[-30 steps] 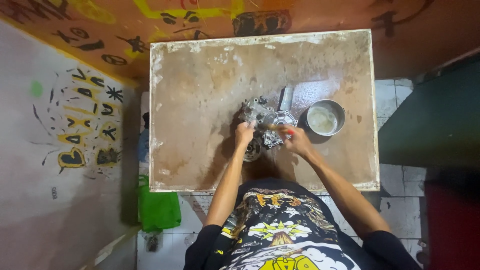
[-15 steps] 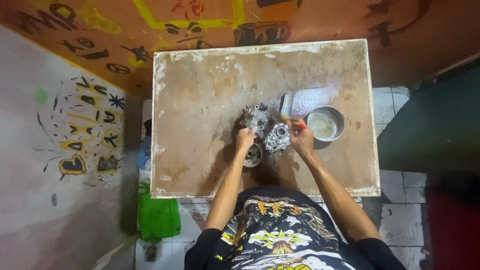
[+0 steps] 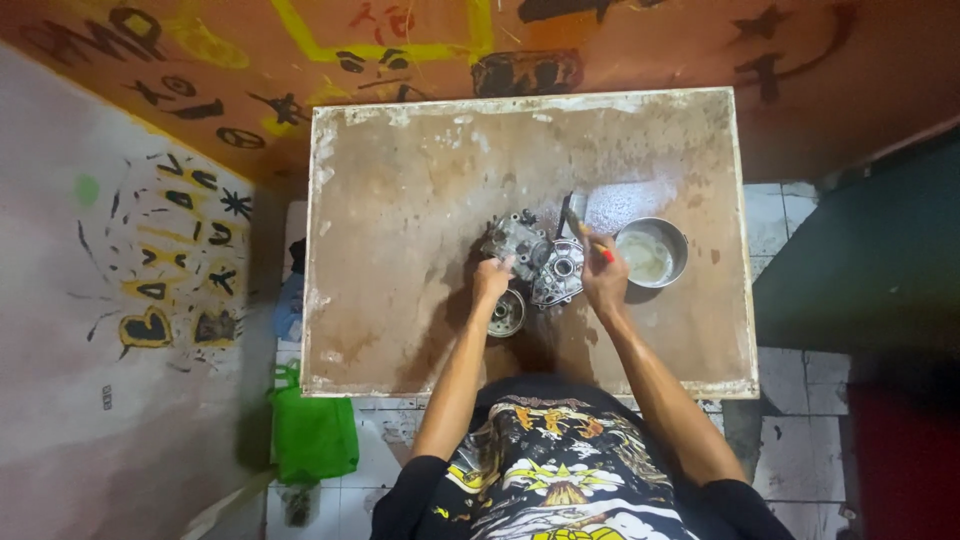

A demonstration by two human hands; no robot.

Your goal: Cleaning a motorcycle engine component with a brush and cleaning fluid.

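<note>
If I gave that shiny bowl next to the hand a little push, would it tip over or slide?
The metal bowl would probably slide, not tip: it looks wide and low, sitting flat on the worn table. It holds what seems to be a pale liquid, so a sharp push might slosh it. The right hand, holding a brush, is close beside it.

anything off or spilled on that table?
No clear spill. The table top is stained and its edges worn. The metal bowl stands upright by the right hand. Left hand rests on the engine casing; a round part lies loose beside it.
</note>
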